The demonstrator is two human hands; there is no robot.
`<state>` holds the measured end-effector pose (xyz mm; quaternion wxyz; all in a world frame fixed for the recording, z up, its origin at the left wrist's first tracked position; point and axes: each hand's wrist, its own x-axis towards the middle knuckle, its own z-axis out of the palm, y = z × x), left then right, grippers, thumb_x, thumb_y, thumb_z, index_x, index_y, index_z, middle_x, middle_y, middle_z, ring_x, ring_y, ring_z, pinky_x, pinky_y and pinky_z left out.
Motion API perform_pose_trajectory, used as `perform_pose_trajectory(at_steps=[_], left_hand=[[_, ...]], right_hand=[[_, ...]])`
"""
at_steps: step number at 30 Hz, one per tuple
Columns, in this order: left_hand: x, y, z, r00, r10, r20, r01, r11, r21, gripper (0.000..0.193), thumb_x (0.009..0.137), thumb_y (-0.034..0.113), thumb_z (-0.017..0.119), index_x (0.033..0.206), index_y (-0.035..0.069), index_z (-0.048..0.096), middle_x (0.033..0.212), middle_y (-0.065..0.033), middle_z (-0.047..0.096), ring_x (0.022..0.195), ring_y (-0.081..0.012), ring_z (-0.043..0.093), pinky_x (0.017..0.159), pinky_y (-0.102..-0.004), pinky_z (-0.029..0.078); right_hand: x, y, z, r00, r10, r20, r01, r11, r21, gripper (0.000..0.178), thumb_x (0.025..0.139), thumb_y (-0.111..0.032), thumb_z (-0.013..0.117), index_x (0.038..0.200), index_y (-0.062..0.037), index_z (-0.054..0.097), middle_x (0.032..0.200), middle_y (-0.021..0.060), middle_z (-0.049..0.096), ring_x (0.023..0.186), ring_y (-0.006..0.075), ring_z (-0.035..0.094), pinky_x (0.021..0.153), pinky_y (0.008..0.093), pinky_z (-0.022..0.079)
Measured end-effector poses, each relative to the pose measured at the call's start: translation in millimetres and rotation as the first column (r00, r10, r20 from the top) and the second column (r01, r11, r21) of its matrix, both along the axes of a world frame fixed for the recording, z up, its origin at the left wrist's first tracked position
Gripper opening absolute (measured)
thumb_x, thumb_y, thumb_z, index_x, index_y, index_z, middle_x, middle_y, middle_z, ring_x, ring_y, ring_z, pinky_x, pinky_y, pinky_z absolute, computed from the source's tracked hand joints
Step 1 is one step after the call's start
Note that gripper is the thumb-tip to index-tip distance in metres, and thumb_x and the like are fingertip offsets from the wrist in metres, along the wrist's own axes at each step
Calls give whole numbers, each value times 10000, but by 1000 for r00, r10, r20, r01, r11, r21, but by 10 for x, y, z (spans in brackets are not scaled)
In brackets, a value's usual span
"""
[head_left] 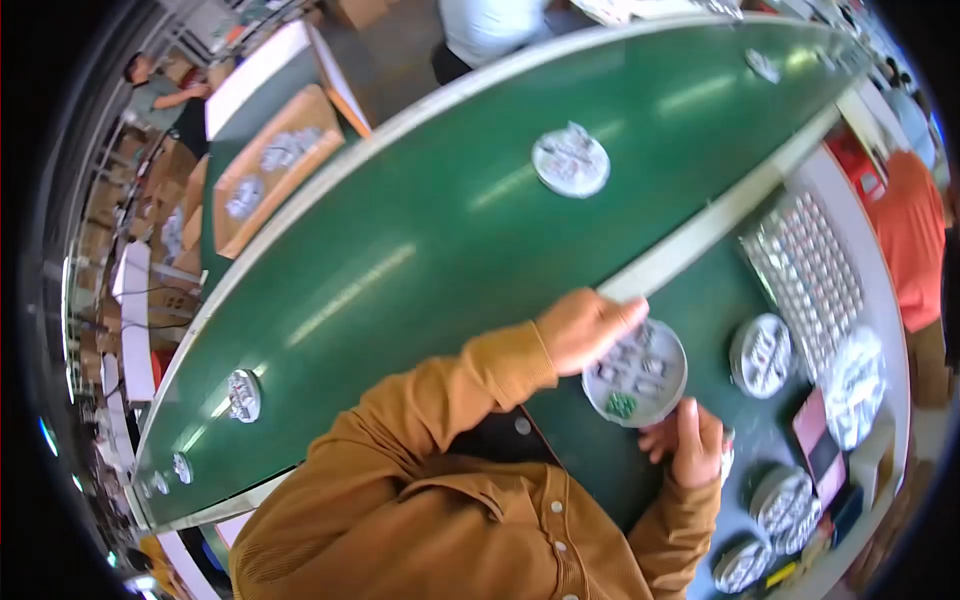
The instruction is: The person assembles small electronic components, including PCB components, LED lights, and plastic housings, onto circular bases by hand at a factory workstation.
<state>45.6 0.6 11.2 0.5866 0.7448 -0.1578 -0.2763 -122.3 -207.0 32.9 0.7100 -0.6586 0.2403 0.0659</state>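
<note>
A round white tray [668, 398] is tilted at the near edge of the green conveyor belt, over the green worktable. Several small dark and metallic parts lie in it, along with a small green piece [621, 404] near its lower rim. My left hand [588, 330] grips the tray's upper left rim, thumb on top and fingers partly hidden. At the tray's lower right edge is my right hand [694, 445], its thumb raised apart from the curled fingers, which come close to the rim. Whether they touch it is unclear.
The green belt [400, 270] carries several more round trays, one [571, 160] beyond my hands. On the right stand another round tray [762, 355], a sheet of small parts [805, 275], clear plastic bags [853, 385] and stacked trays [783, 500]. Other people are nearby.
</note>
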Motion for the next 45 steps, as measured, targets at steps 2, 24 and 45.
perform_pose_trajectory(at_steps=[2, 24, 45], left_hand=[[7, 70, 140, 995, 75, -71, -70, 994, 78, 669, 1092, 537, 598, 651, 36, 649, 552, 17, 500, 495, -134, 428, 506, -328, 400], [55, 79, 139, 995, 97, 35, -98, 995, 12, 675, 1121, 460, 591, 624, 9, 526, 555, -6, 413, 529, -123, 376, 502, -331, 369], [2614, 1193, -347, 697, -373, 613, 66, 884, 463, 311, 969, 242, 757, 1253, 115, 772, 1295, -56, 708, 1141, -273, 669, 1015, -373, 538]], right_hand=[[77, 88, 114, 1000, -17, -26, 17, 1000, 8, 497, 1166, -330, 455, 1178, 113, 679, 862, 171, 774, 576, 163, 663, 493, 222, 501], [66, -15, -11, 999, 43, 8, -44, 996, 76, 503, 1171, -338, 486, 1323, 115, 646, 973, 189, 779, 663, 180, 702, 560, 229, 549], [-25, 127, 101, 998, 56, -22, -57, 998, -11, 306, 1096, -110, 583, 1322, 68, 685, 1020, 185, 779, 794, 206, 727, 700, 257, 589]])
